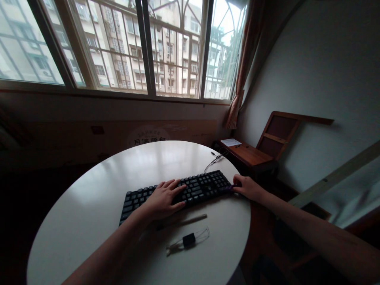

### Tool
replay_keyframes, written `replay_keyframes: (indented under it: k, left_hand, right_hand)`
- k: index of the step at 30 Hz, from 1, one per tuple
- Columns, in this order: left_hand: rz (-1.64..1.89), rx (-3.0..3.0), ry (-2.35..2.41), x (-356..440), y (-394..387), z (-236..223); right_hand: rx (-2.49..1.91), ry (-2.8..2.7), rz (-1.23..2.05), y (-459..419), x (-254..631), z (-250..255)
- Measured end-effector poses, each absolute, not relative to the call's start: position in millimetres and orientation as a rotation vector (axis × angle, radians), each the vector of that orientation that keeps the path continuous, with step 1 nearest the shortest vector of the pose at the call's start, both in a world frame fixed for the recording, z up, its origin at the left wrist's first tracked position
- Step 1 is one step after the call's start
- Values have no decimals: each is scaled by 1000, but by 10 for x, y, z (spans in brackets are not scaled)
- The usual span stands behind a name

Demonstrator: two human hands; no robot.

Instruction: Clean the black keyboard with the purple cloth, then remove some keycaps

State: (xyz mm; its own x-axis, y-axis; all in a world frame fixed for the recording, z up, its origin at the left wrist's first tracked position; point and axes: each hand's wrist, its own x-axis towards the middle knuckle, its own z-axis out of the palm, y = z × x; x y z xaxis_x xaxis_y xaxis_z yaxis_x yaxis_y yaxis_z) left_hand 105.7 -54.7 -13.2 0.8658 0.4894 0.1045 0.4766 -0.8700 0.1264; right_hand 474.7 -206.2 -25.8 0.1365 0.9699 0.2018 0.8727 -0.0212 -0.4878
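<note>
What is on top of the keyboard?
The left hand lies palm down on the keyboard; the part beneath it is covered and cannot be seen. The right hand is at the keyboard's right end.

The keyboard (197,186) is black and the table (86,209) plain white, with a greyish-brown stick (194,218) and a black block (189,240) between the keyboard and the table's near edge, and a dark cable (217,157) by its far right edge.

Barred window (175,63), gathered curtain (236,107), paper (230,142) on wooden chair (258,156).
</note>
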Motion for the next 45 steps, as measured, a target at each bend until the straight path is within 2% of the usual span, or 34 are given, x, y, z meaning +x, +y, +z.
replay_keyframes:
  k: [8,13,16,19,23,26,37,45]
  left_hand:
    - [212,2942,806,1055,-566,-145]
    - [231,2939,788,1070,-583,-168]
    - [255,2925,817,1038,-552,-143]
    - [338,2903,987,911,-431,-104]
    - [307,2847,1324,691,-207,-88]
    - [196,2867,1247,624,-119,-104]
    - [239,2869,1141,642,-135,-88]
    - [283,2863,1117,635,-154,-82]
  right_hand:
    - [-1960,-1751,185,-2135,4913,-105]
    - [-1640,-2061,277,-2169,4458,41]
    - [-1556,-2281,181,-2085,4200,-2]
    - [-1531,-2350,44,-1921,4153,-74]
    - [-1527,-2321,70,-1711,4258,-116]
    - [-1502,-2345,91,-1633,4273,-124]
    - [-1408,-2400,12,-1583,4030,-171]
    - [-1210,-2589,-236,-1578,3704,-62]
